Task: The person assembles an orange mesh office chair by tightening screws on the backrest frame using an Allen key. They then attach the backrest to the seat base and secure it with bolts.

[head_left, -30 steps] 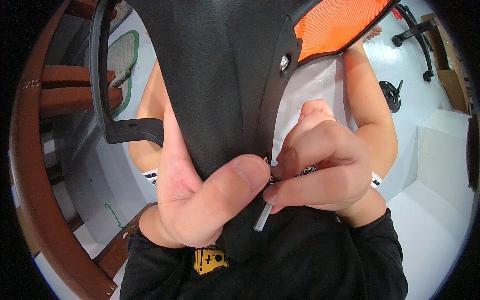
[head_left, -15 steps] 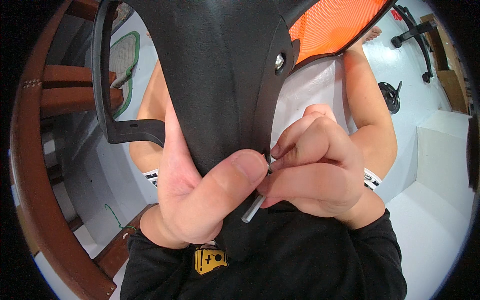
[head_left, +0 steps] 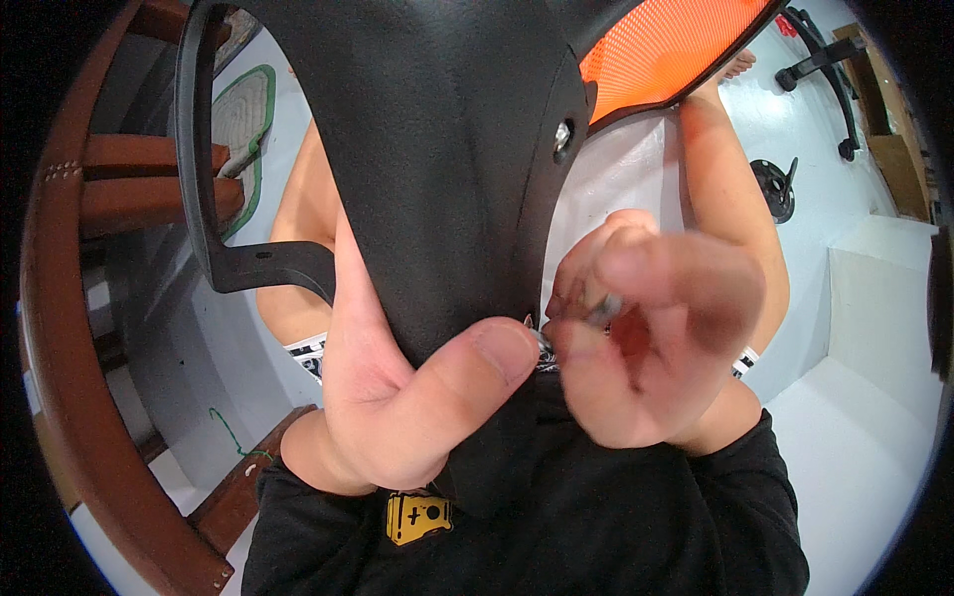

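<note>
Centre frame: left hand clamps black chair part, thumb pressed on. Right hand, blurred, pinches small metal tool at its edge. Risk: tool slipping off unseen fastener.

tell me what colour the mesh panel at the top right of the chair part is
Bright orange; the mesh panel shows best in the head view, framed in black.

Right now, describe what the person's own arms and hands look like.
Both hands, left hand and right hand, are bare: no gloves, and no rings or watch that can be made out. The right one is motion-blurred. The forearms hardly show; black sleeves end at the wrists. A small yellow patch sits on the black fabric below the left wrist.
</note>
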Demonstrator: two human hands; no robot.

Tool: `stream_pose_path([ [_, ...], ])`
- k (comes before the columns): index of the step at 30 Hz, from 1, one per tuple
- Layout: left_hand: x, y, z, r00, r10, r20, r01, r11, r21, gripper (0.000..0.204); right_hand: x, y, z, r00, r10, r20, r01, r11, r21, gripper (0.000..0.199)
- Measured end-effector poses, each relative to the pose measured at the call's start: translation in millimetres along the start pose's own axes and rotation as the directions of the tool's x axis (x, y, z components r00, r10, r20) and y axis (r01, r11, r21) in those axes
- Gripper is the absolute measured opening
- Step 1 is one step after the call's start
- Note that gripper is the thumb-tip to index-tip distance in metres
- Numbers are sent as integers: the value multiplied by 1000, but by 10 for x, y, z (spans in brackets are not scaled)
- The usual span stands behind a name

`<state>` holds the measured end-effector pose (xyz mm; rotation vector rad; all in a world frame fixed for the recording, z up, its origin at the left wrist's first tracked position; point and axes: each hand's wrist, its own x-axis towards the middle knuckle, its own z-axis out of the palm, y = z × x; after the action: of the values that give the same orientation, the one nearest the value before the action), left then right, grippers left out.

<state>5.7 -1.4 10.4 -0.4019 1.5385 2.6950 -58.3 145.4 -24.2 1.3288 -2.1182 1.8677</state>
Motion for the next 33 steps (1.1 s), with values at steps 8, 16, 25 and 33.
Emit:
stream_pose_path([
  [8,92,-38,16,999,-2,-50,2,1000,-8,75,-249,192,85,959,223,-173,-167,944,286,33],
  [16,67,-60,2,998,53,-46,-52,998,27,75,-230,500,-55,885,-395,-244,238,837,-493,49],
  [25,106,-74,21,996,72,-58,-70,997,37,74,-311,452,105,935,-311,-168,201,859,-470,29],
  [33,94,-64,7,997,43,-67,-38,997,69,74,-308,286,236,974,-144,-173,96,962,-257,18],
])
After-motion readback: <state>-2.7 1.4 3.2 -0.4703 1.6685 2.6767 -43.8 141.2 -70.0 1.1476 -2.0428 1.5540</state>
